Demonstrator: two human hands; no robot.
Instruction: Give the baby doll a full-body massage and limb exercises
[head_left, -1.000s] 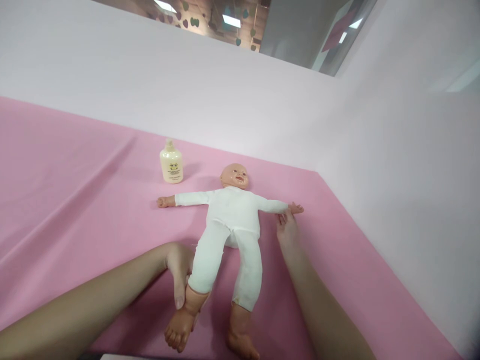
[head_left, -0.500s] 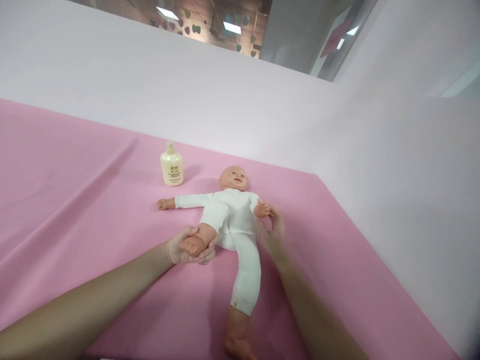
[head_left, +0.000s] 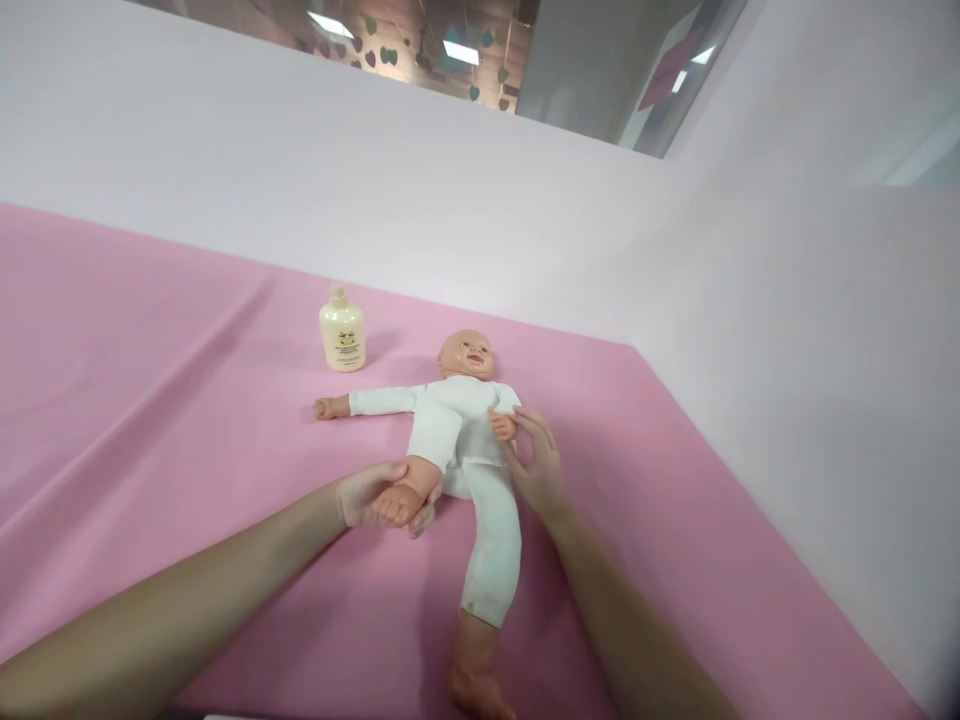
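Note:
A baby doll (head_left: 480,440) with a white cloth body lies on its back, its head toward the wall. My left hand (head_left: 367,495) is wrapped round the ankle of its bent, raised leg, with the thumb on top and the fingers underneath. The doll's other leg stretches toward me. My right hand (head_left: 538,465) is closed at the doll's hand (head_left: 502,425), which lies over its chest. Thumb and fingers pinch it from the outer side. White smears show on the doll's face.
A pale yellow pump bottle (head_left: 343,335) stands up on the pink cloth (head_left: 187,400), left of the doll's head. A white wall (head_left: 375,180) rises behind the table and another at the right. The cloth has a long crease at the left.
My right hand has moved the doll's hand inward over its chest. The raised leg in my left hand has shifted slightly right and toward me. The bottle stays put.

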